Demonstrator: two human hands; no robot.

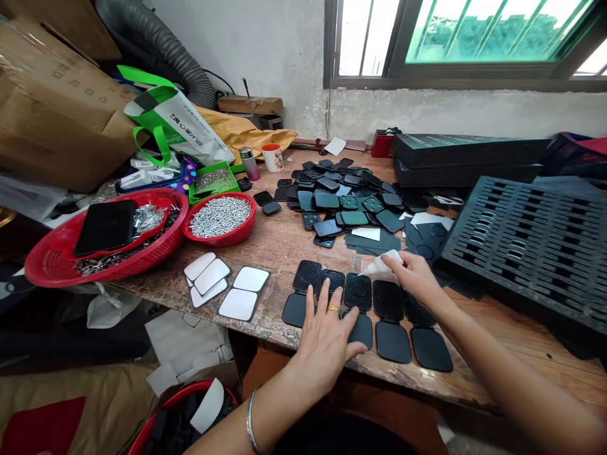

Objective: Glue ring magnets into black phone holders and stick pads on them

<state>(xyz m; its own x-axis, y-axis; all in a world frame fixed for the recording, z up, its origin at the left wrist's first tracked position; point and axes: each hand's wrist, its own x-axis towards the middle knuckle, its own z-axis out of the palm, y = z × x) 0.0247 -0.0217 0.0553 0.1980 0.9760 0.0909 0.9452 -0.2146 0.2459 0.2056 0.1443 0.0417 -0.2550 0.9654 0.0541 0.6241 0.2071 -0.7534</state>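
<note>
Several black hinged cases [392, 341] lie opened flat in a row along the table's front edge, their ridged halves toward the back. My left hand [327, 322] rests with spread fingers over the cases left of the row's middle, partly hiding them. My right hand [413, 275] holds a small white squeeze bottle [382, 262], its tip pointing down and left over the ridged half of the middle case [358, 292]. White-faced rounded pieces [245, 292] lie left of the row. Behind it is a heap of black cases [341, 196].
Red bowl of small metal pins [220, 217], green tray [214, 179], cup [272, 157] and large red basket [109, 268] stand on the left. A black slotted rack [526, 253] is on the right. Thin dark sheets [424, 239] lie before it. The wooden table's [275, 253] front edge is near.
</note>
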